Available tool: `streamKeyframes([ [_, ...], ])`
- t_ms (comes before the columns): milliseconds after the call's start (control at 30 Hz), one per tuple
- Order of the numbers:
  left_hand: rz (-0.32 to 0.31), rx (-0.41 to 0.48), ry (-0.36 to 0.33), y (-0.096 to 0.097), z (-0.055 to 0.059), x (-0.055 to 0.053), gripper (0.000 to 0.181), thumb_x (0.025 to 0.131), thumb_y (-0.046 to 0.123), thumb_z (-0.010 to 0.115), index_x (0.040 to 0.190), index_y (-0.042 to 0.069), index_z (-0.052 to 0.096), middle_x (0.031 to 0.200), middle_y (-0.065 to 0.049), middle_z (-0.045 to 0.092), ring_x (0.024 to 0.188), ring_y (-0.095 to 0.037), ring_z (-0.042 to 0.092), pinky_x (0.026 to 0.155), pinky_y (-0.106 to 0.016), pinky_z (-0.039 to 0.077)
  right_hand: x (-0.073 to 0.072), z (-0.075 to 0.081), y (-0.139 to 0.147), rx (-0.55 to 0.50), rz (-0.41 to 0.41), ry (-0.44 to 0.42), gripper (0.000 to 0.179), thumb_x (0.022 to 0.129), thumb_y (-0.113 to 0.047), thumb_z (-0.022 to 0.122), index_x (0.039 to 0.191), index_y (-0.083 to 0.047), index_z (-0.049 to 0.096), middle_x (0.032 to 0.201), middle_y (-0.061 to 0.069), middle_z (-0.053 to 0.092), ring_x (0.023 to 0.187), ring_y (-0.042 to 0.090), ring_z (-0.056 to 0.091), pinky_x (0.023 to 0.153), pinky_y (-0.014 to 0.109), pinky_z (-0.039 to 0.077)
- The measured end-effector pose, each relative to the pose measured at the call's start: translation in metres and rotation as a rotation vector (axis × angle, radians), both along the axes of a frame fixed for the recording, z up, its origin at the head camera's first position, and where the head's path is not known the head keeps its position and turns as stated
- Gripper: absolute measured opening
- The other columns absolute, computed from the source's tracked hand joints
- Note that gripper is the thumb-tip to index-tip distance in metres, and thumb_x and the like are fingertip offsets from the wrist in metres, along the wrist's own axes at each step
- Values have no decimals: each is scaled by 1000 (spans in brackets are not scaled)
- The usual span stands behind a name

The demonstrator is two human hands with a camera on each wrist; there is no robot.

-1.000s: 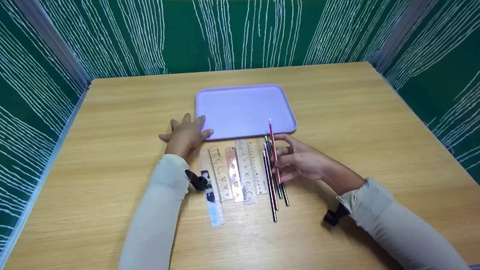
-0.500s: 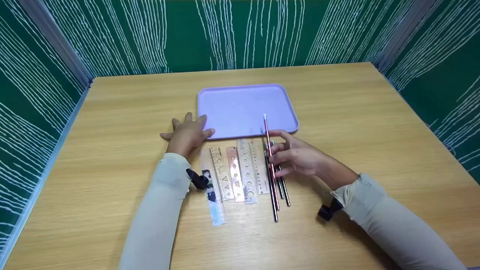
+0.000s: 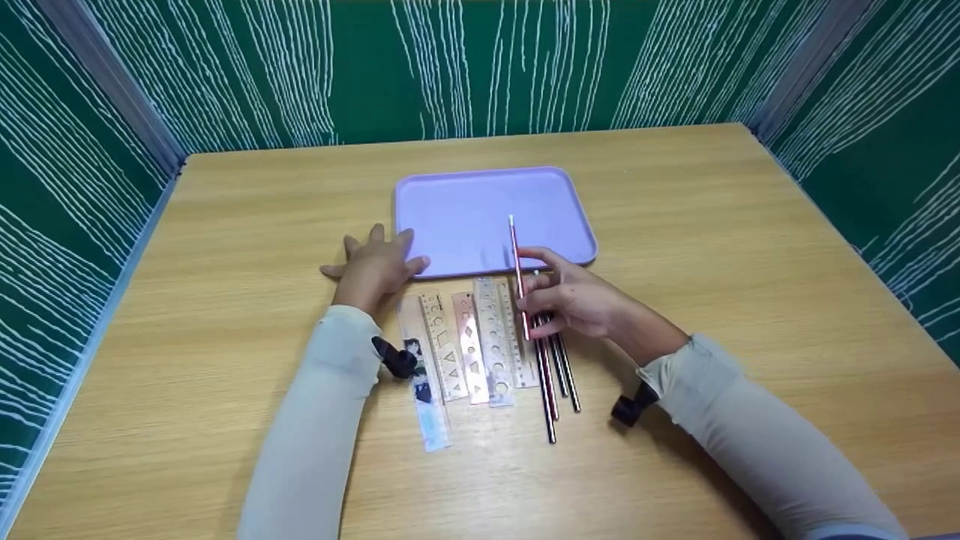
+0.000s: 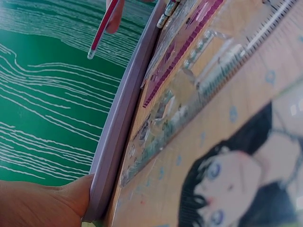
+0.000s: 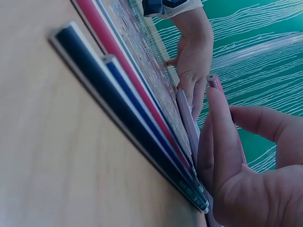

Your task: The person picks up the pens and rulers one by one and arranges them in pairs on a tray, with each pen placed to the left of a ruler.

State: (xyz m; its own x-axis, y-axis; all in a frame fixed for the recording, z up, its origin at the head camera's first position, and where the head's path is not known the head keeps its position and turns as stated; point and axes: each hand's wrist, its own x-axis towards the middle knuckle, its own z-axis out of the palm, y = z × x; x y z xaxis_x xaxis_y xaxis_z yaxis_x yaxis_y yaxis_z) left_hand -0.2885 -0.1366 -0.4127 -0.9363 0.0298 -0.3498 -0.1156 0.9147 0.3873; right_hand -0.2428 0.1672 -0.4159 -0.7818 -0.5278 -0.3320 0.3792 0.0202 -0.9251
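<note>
Right hand [image 3: 574,300]: we're seeing its fingers curling in, pinching one red pencil [image 3: 514,236] clear of the tabletop [image 3: 750,247].
Red pencil: it's tilting over the tray's near edge, white-tipped end hanging above the tray [image 3: 469,217], other end sticking out above the rightmost ruler.
Left hand [image 3: 373,271]: fingers are spreading wide, gripping nothing, just touching the tray around its near-left corner.
Tray: it's sitting closer to the tabletop's far edge, about midway between the left and right edges.
Loose pencils [image 3: 548,420]: they're lying below the right hand, toward the tabletop's near edge, and we're thinking a low wrist or fingertip could set them rolling toward the right edge.
Rulers [image 3: 491,337]: they're lying in a row just nearer than the tray, some looking really close together, so a dipping pencil end could be snagging one and knocking the row crooked.
Pinch risk: we're guessing a thin, slick pencil could be twisting if the fingers loosen unevenly, then bouncing off the rim.
Tray risk: if that left hand is pushing too hard, the tray could be skidding toward the far edge, no biggie but annoying.
Wrist gadget [image 3: 397,360]: it's hanging right by the leftmost ruler, so we're worrying about a bump there too.
</note>
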Motion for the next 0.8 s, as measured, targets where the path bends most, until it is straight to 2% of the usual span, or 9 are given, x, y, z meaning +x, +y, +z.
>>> streamKeyframes([
  [533, -6, -5, -8, -1, 3, 2, 72, 102, 58, 49, 164, 38, 17, 173, -15, -4, 150, -60, -17, 93, -94, -8, -18, 2, -27, 32, -13, 16, 90, 88, 7, 67, 160, -30, 26, 108, 7, 57, 91, 22, 65, 70, 40, 65],
  [800, -1, 2, -16, 0, 3, 1, 72, 102, 59, 48, 164, 39, 16, 173, -13, -5, 150, -59, -18, 93, -94, -9, -28, 4, -42, 8, -14, 18, 90, 88, 9, 65, 160, -28, 27, 108, 8, 57, 83, 22, 66, 68, 38, 65],
])
